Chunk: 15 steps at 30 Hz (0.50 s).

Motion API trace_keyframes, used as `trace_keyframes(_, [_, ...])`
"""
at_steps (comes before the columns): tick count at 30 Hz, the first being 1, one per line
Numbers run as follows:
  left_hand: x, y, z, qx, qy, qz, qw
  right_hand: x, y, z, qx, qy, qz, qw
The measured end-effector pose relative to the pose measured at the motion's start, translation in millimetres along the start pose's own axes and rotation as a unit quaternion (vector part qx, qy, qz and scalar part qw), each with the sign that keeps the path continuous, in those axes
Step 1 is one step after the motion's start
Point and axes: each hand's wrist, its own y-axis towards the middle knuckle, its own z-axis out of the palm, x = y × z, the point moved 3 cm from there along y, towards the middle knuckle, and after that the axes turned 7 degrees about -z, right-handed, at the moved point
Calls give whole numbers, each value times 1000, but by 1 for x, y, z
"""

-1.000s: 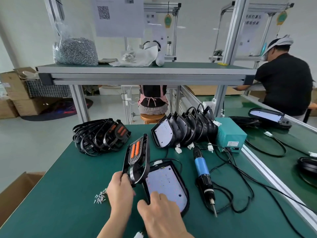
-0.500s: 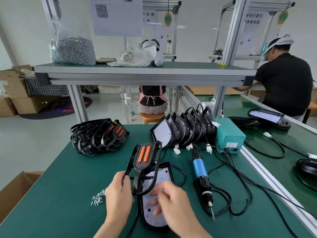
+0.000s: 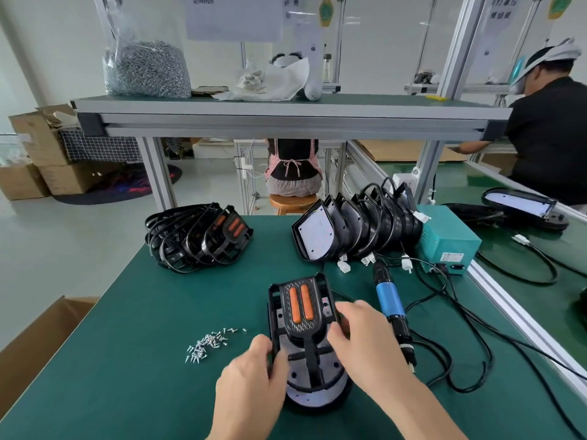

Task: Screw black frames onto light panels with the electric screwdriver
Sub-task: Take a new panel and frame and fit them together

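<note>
Seating the frame squarely matters most now. At far left, loose screws (image 3: 211,342) lie scattered on the green surface (image 3: 133,312), near the work. Next, the left hand (image 3: 251,379) has its fingers clamped on the left edge of the black frame (image 3: 300,315), which lies on top of the light panel (image 3: 313,393) at centre front. The right hand (image 3: 370,342) pinches the frame's right edge, fingers curled against it. Judging by this, both sides should be pressed down evenly until the holes line up before any screw goes in. Just right, the screwdriver (image 3: 390,308) lies untouched, tip toward the person. 2 stacks of parts wait behind.
</note>
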Motion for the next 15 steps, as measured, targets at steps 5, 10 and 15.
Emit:
trace_keyframes(5, [2,-5,-2,27,125,5,992,-3,-16,6,8,-74,-5,997])
trace_keyframes(10, [4,-3,-2,59,45,-7,997,-8,-27,12,9,-101,1,995])
trace_keyframes(15, [-3,10,4,86,-65,-33,994,-26,-27,18,27,-26,3,999])
